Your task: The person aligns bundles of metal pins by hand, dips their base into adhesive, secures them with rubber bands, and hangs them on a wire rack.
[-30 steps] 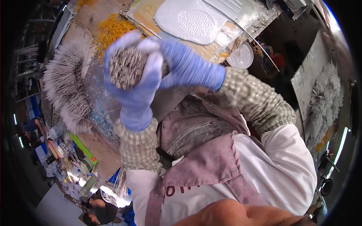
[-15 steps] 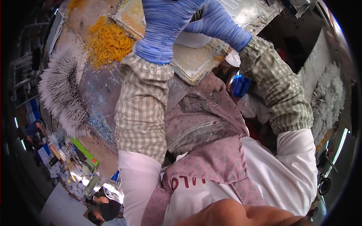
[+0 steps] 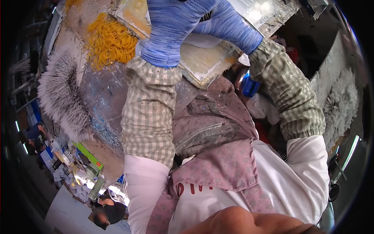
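Observation:
My left hand [image 3: 175, 27], in a blue knitted glove, is at the top edge of the head view, its fingers mostly cut off or hidden. Against it, on the right, lies my right hand [image 3: 233, 27] in a matching glove, with its fingertips behind the left. Both look closed together around something. A small dark, finely striped bit [image 3: 205, 16] shows between the gloves, too little to name. Below them is a rounded white piece [image 3: 200, 40] on a stained cream board [image 3: 204, 64]. A pile of yellow rubber bands [image 3: 111, 43] lies left of my left hand.
Pale bristles with dark ends [image 3: 64, 97] stand in a thick mass at the left. More whitish bristles [image 3: 341, 103] are at the far right. A blue object [image 3: 249, 85] sits below my right forearm. Another person [image 3: 109, 212] is in the lower left background.
The view has shifted slightly. My hands stay pressed together at the top, with only a small movement. The person in the lower left background has changed posture.

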Available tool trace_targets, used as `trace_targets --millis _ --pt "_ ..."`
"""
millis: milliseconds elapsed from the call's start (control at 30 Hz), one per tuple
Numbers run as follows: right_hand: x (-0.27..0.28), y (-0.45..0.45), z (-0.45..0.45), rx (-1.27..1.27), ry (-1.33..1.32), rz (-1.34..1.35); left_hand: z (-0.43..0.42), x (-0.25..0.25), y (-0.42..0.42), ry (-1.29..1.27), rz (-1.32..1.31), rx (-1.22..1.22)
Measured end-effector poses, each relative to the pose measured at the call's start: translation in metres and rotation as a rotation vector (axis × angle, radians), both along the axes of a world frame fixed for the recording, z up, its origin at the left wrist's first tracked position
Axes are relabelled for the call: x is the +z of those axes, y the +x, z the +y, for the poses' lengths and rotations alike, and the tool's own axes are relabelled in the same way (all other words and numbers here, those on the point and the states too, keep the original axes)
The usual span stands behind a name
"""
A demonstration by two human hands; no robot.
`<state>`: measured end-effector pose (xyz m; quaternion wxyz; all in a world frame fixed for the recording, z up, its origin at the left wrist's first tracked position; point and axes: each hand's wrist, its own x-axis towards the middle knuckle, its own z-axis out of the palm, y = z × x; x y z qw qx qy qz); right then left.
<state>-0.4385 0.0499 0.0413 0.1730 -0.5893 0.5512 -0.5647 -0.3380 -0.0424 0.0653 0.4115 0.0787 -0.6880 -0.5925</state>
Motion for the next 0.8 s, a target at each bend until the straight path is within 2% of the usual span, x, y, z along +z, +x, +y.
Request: trace_targets --millis 133,200,233,300,433,533,600,633,700,800 --pt "0.007 0.002 0.002 0.066 -0.087 0.043 0.0 -0.003 0.0 -0.019 -0.033 0.013" --pt "0.002 0.002 0.003 0.039 0.067 -0.138 0.002 -0.003 -0.001 -0.047 -0.012 0.044" --pt "0.002 0.003 0.003 0.04 0.066 -0.137 0.0 -0.002 0.0 -0.047 -0.012 0.045" --pt "0.004 0.007 0.006 0.158 0.151 -0.342 -0.002 0.001 0.004 0.029 -0.01 -0.057" --pt "0.004 0.01 0.006 0.116 0.059 -0.367 -0.002 -0.001 0.002 -0.004 -0.02 -0.037" --pt "0.007 0.004 0.005 0.173 0.192 -0.322 0.0 -0.002 0.0 -0.005 -0.028 -0.002" --pt "0.017 0.005 0.006 0.112 -0.071 0.056 0.001 -0.001 0.001 0.053 -0.004 -0.048" --pt "0.013 0.005 0.005 0.113 -0.071 0.056 0.0 -0.002 0.0 0.053 -0.004 -0.048" --pt "0.002 0.006 0.004 0.144 0.146 -0.363 -0.002 -0.003 -0.001 0.005 -0.009 0.006" --pt "0.006 0.001 0.005 0.181 0.109 -0.239 0.0 -0.005 0.0 0.029 0.004 -0.021"
